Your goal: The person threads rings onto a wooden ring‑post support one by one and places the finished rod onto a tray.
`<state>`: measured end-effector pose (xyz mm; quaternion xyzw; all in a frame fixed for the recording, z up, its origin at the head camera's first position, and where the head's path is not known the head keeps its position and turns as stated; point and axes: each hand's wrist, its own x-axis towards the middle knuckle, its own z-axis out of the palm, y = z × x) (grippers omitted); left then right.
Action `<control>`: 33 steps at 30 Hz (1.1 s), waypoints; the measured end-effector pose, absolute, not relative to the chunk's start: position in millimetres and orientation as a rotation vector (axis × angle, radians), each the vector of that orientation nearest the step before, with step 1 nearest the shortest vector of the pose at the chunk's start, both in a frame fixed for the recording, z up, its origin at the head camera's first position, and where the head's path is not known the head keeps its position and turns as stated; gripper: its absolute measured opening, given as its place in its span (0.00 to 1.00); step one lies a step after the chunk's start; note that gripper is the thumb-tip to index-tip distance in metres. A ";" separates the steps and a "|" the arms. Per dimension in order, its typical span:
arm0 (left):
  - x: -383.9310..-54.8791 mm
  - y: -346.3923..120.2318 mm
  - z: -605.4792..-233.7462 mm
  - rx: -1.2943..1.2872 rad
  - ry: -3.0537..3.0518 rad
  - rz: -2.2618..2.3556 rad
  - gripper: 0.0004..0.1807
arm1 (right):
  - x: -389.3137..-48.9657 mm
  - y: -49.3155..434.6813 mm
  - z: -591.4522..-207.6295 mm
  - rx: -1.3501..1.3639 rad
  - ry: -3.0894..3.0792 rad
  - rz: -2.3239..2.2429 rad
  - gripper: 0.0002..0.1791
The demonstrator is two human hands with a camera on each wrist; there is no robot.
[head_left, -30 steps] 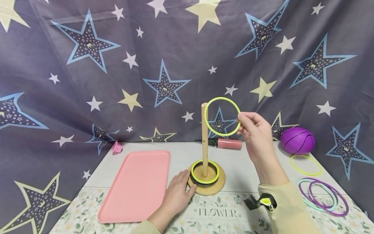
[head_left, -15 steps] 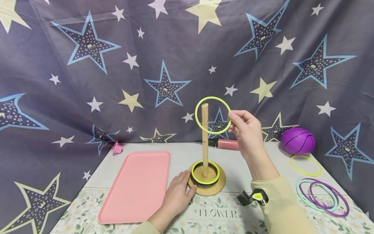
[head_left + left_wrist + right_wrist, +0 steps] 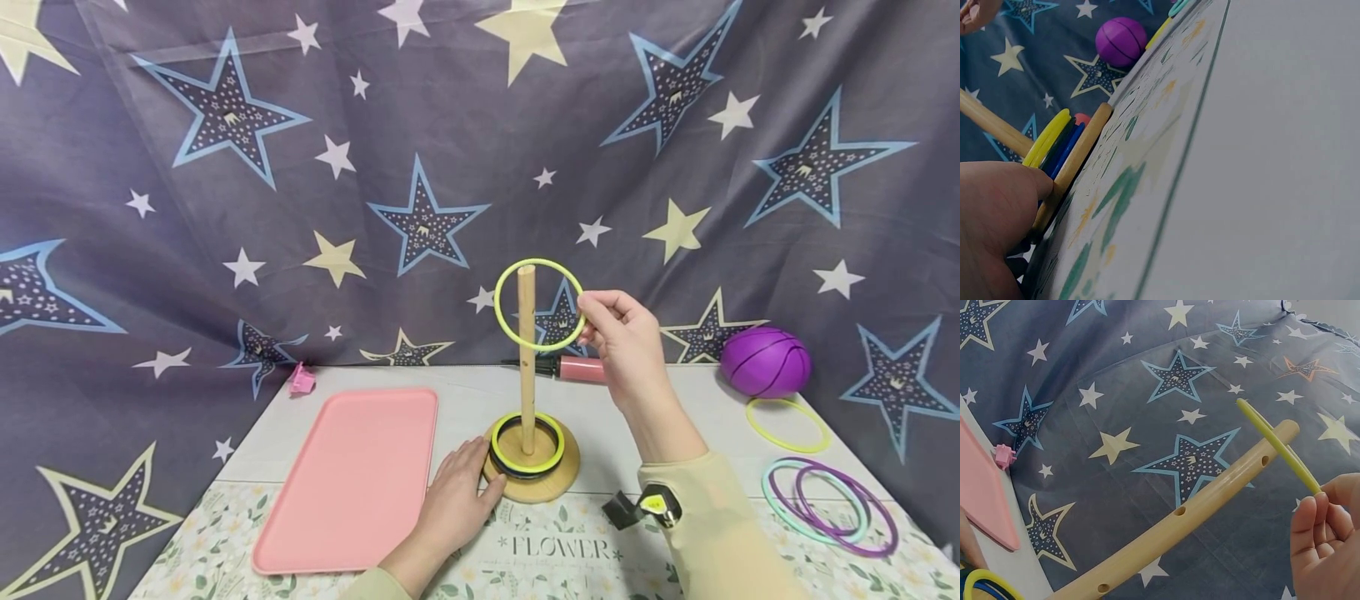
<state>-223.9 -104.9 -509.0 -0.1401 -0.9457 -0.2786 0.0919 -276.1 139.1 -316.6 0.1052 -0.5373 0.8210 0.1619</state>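
Observation:
My right hand pinches a thin yellow ring by its right side, at the top of an upright wooden pole. In the right wrist view the ring is seen nearly edge-on, crossing the pole, whose tip sticks out past it. Around the pole's foot, on the round wooden base, lie a yellow ring, a dark ring and a blue ring. My left hand rests against the base's left edge with fingers extended, its thumb near the stacked rings.
A pink tray lies to the left, with a small pink object behind it. A pink hand pump lies behind the pole. At right are a purple ball, a yellow ring and overlapping purple and turquoise rings.
My right hand has carried the yellow ring leftward, from beside the pole to its top, then slightly lower. My left hand has stayed at the base.

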 end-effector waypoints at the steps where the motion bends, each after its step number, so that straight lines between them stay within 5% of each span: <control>1: -224.1 -105.2 -509.0 -0.417 -2.806 -0.828 0.38 | -276.5 138.8 -317.4 0.301 -1.534 2.345 0.02; 33: -224.0 -104.2 -506.6 -0.410 -2.817 -0.828 0.37 | -278.3 143.4 -371.9 0.142 -1.667 2.393 0.06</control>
